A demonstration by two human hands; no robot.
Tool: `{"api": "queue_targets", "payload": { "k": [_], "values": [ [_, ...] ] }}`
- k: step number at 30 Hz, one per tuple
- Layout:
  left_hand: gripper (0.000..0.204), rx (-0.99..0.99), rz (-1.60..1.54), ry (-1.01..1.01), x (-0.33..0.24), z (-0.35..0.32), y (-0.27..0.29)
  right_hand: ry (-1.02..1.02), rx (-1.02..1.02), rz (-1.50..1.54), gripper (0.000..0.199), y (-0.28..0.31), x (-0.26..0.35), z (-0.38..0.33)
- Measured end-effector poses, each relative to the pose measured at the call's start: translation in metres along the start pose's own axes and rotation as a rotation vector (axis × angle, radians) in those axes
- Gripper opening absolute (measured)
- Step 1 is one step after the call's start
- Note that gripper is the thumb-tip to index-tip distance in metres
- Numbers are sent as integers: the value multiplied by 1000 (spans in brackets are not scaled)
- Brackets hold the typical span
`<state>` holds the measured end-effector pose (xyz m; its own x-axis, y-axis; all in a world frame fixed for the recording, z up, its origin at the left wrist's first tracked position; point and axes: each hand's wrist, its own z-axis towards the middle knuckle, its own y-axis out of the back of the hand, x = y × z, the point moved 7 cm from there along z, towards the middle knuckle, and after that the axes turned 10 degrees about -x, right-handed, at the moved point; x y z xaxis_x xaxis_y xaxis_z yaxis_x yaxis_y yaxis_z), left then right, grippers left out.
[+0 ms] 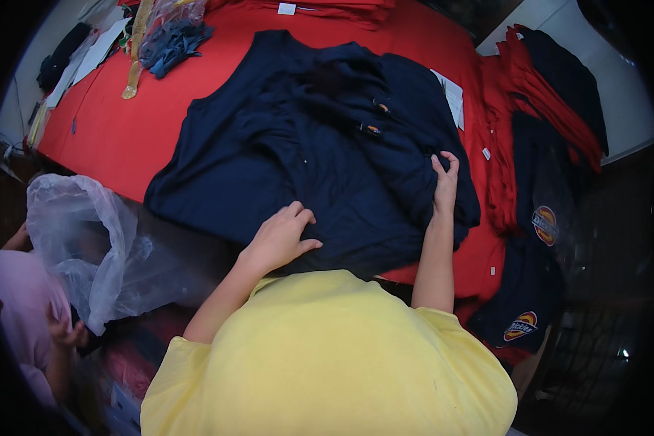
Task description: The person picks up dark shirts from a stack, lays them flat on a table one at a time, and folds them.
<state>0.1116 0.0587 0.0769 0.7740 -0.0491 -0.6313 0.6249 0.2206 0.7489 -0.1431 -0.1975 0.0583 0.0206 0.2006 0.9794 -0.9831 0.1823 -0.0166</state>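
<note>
The head camera looks down over a yellow shirt [327, 356] at a table draped in red cloth [123, 123]. A pile of navy garments [305, 152] lies across the middle of this table, the top piece sleeveless and spread flat, its lower edge hanging toward the person.

The left hand [280, 236] rests palm down on the near edge of the navy garments, fingers loosely curled and pressing the fabric; it closes on nothing that can be seen. The right hand [445, 178] lies at the right edge of the same pile, fingers bent and pinching a fold of the dark cloth.

To the right, stacks of red and navy shirts [538, 145] hang over the table edge, 2 of them showing round coloured badges. A white paper tag [452, 94] sits just beside the pile. At far left, a crumpled clear plastic bag [87, 240] is held by another person in pink [14, 305]. A bundle of grey-blue cloth [171, 43] lies at the table's far corner.
</note>
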Motion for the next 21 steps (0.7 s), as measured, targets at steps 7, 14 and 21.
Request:
{"api": "queue_targets", "payload": {
  "k": [7,14,21],
  "values": [
    [30,-163,-168,203,-22,20,35,256,493,-315,20,-24,61,-58],
    [43,-310,-782,-60,-79,60,17,484,756,-524,45,-66,94,-120],
    [30,-158,-45,98,-23,26,20,-800,103,492,35,-15,-23,-25]
  ]
}}
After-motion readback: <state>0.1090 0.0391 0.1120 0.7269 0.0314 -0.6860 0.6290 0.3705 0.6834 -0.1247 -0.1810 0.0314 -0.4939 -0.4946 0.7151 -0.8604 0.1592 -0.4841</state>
